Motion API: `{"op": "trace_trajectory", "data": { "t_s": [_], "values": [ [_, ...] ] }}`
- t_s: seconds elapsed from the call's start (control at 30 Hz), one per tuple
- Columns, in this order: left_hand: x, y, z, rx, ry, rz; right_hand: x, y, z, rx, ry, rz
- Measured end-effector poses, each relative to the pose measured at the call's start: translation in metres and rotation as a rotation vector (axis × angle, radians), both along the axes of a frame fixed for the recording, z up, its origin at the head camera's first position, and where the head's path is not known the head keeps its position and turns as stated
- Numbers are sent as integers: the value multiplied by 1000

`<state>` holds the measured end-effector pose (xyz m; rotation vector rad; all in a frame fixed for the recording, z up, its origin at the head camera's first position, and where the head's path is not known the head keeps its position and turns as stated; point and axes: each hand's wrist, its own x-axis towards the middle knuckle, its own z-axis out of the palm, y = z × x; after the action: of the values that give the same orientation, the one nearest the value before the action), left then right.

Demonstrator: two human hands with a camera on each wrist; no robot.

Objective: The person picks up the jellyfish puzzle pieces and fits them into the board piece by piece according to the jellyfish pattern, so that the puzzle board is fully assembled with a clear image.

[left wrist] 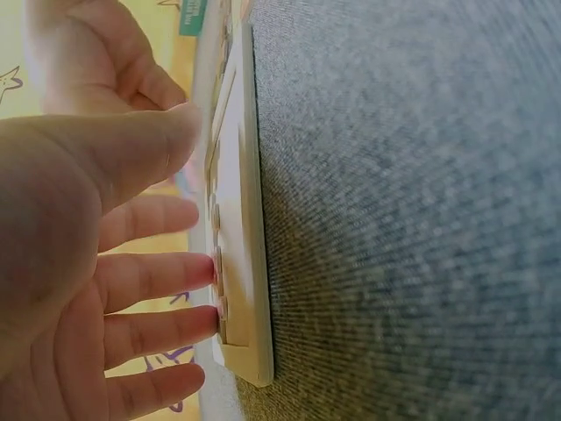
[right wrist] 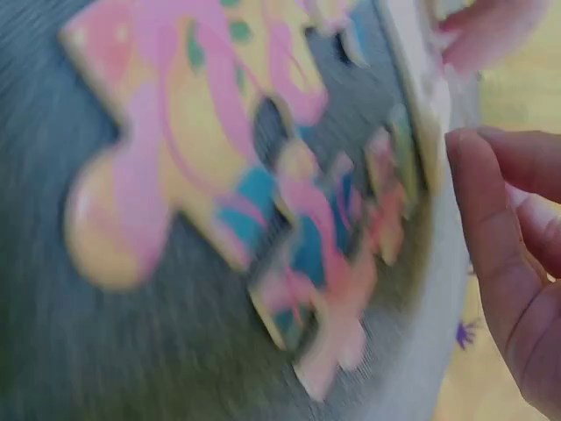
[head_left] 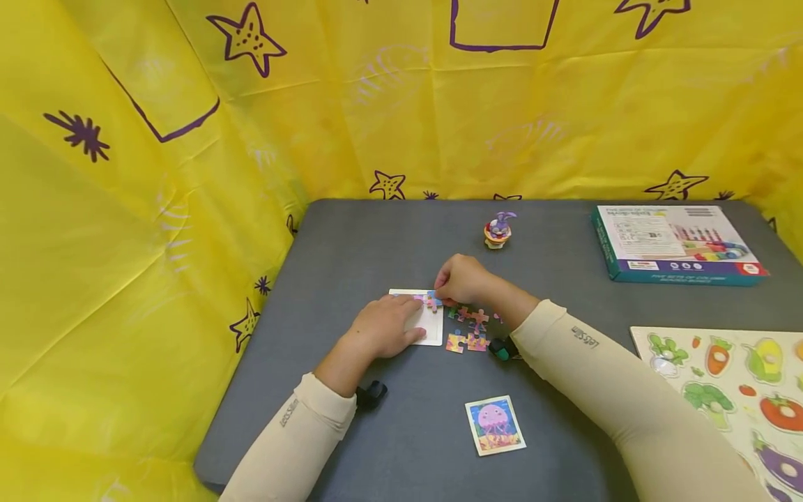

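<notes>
A white puzzle tray (head_left: 430,335) lies flat, with some pieces along its far side. My left hand (head_left: 385,328) reaches over its left part, fingers extended; in the left wrist view the fingertips of that hand (left wrist: 131,263) touch pieces by the tray (left wrist: 250,307). At the tray's far right corner my right hand (head_left: 467,281) pinches a blue and pink piece (head_left: 433,301) between thumb and finger. The right wrist view shows the thumb and finger of this hand (right wrist: 517,237) close together at the tray edge, the piece hardly visible. Loose pieces (head_left: 477,342) lie right of the tray.
A jellyfish picture card (head_left: 495,425) lies nearer me. Behind the right hand stands a small purple figurine (head_left: 498,230). A boxed set (head_left: 680,244) is at the back right, and a vegetable board (head_left: 721,369) lies at the right edge. Yellow cloth (head_left: 376,104) hangs behind the table.
</notes>
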<state>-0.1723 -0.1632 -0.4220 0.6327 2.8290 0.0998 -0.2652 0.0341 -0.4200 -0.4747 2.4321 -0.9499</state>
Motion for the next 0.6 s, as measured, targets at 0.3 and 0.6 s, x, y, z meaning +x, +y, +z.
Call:
{"op": "trace_trajectory", "data": {
  "t_s": [0.3,0.6],
  "values": [
    [0,4,0,-57,3,-13,0,-11,-4,123,98,40],
    [1,2,-1,-63,19,-23,0,-18,-5,193,149,67]
  ]
}}
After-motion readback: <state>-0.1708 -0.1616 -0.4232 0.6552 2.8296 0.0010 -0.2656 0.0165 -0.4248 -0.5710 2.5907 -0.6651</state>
